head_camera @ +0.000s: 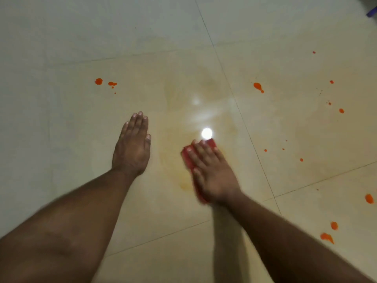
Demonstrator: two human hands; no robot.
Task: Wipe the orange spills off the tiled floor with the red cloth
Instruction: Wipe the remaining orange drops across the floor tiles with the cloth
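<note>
My right hand [210, 170] lies flat with straight fingers on the red cloth [188, 158], pressing it onto the tiled floor [61, 139]; most of the cloth is hidden under the palm. My left hand [132, 148] rests flat on the floor to the cloth's left, fingers straight, holding nothing. A pale orange smear [183, 184] stains the tile around the cloth. Orange spills lie apart: two blobs far left [99, 81], one blob far right of centre [257, 86], and several drops along the right side [369, 198], [326, 237].
A bright lamp reflection [206, 133] glares on the tile just beyond the cloth. Dark grout lines [240, 113] cross the floor. A blue object [372, 13] shows at the top right corner.
</note>
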